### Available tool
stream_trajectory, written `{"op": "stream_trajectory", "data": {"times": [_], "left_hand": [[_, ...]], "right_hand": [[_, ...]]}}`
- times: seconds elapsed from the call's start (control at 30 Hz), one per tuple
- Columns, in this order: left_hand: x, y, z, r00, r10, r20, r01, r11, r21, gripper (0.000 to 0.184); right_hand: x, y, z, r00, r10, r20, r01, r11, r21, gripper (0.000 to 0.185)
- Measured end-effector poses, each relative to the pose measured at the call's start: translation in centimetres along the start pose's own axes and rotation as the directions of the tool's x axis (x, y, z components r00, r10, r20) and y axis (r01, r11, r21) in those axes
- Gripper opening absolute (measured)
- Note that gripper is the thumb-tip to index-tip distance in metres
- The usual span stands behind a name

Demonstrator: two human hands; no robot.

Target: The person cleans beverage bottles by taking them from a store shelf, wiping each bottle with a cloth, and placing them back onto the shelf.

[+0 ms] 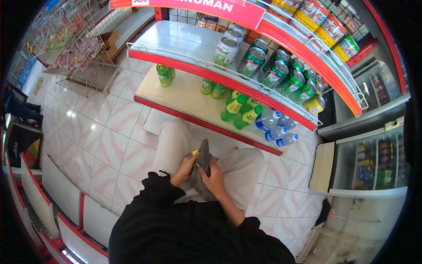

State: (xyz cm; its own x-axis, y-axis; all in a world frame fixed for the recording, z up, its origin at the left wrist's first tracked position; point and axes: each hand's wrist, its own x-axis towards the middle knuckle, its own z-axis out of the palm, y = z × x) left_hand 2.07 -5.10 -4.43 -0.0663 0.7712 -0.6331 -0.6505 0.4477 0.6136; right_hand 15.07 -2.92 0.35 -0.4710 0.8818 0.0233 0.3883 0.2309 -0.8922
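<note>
The left hand (184, 170) and right hand (214, 176) are pinching grey cloth (204, 155) by a yellow item (194, 152) — seemingly mid-wipe, unshelved — while cans (252, 62) are standing toward the shelf's (176, 40) right edge.

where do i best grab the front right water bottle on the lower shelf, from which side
Probably around the body of the front right water bottle, just below its blue cap, from the open front of the lower shelf. It stands near the front edge, with other bottles behind it and to its left. The right hand must first leave the grey cloth.
</note>
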Motion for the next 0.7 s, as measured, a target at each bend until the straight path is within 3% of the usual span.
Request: {"op": "stream_trajectory", "data": {"times": [0.07,0.17,0.2,0.3,0.33,0.43,0.47,0.57,0.6,0.7], "left_hand": [[0.3,-1.6,-0.4,0.999,0.034,0.018,-0.032,0.993,-0.111,0.035],[0.3,-1.3,-0.9,0.999,-0.049,0.001,0.049,0.995,0.092,0.039],[0.5,-1.2,-1.0,0.999,-0.05,-0.009,0.05,0.995,0.082,0.039],[1.8,-1.1,-0.8,0.999,-0.046,-0.004,0.044,0.984,-0.175,0.042],[2.3,-1.0,-0.9,0.999,-0.045,-0.003,0.044,0.983,-0.179,0.042],[3.3,-1.0,-1.0,0.996,-0.027,0.081,0.053,0.938,-0.343,0.055],[3.4,-0.9,-1.1,0.996,-0.03,0.08,0.056,0.936,-0.346,0.055],[2.5,0.7,-0.6,0.979,-0.138,0.151,0.202,0.768,-0.607,0.059],[2.6,0.5,-0.9,0.979,-0.137,0.148,0.2,0.768,-0.609,0.059],[3.8,-0.6,-2.2,0.967,-0.041,0.252,0.2,0.735,-0.648,0.059]], "right_hand": [[-1.1,0.3,0.1,0.998,0.025,0.051,-0.025,1.0,0.014,0.042],[-3.1,0.3,0.3,0.996,-0.025,-0.083,0.024,1.0,-0.011,0.04],[-3.9,0.5,0.2,0.997,-0.023,-0.069,0.023,1.0,-0.01,0.04],[-5.6,1.2,-1.6,0.994,0.095,0.049,-0.093,0.995,-0.035,0.04],[-5.6,1.3,-2.4,0.994,0.094,0.051,-0.092,0.995,-0.039,0.04],[-5.6,0.8,-5.4,0.865,0.387,0.32,-0.387,0.92,-0.068,0.041],[-5.4,0.5,-6.0,0.862,0.391,0.322,-0.39,0.918,-0.07,0.041],[-4.1,-0.4,-7.1,0.839,0.466,0.282,-0.465,0.882,-0.076,0.041],[-4.0,-0.5,-6.8,0.838,0.465,0.285,-0.464,0.883,-0.077,0.041],[-3.9,-0.8,-4.6,0.968,0.065,0.244,-0.046,0.995,-0.084,0.045]]}}
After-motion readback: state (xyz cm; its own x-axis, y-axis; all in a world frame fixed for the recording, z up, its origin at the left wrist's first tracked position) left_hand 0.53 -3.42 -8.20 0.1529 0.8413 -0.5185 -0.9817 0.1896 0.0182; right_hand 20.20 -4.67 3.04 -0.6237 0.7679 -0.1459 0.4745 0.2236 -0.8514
